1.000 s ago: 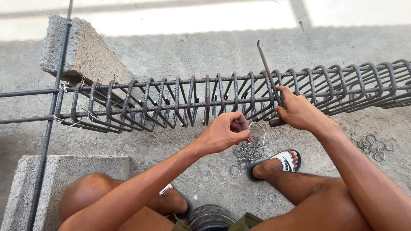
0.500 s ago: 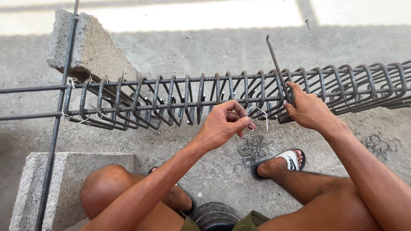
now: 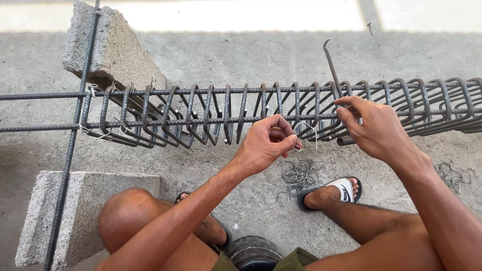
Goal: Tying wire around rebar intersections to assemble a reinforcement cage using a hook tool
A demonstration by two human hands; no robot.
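Note:
A long rebar cage (image 3: 226, 91) of horizontal bars and several closely spaced stirrups lies across the view in front of me. My left hand (image 3: 265, 144) pinches a bent loop of thin tie wire (image 3: 307, 130) just in front of the cage's near bar. My right hand (image 3: 377, 128) is to its right, against the cage, holding a metal hook tool (image 3: 332, 65). The tool's shaft sticks up past the cage and its handle end shows below my fingers.
A heap of bent tie wires (image 3: 298, 173) lies on the concrete floor by my sandalled foot (image 3: 332, 193), and another heap (image 3: 454, 175) is at the right. Two concrete blocks (image 3: 116, 51) (image 3: 85, 211) carry a crossing rebar (image 3: 74, 140) at left. A black round object (image 3: 251, 253) sits between my legs.
My left hand has lifted the wire loop up off the floor heap toward the cage. My right hand has shifted slightly right with the hook tool, fingers loosened.

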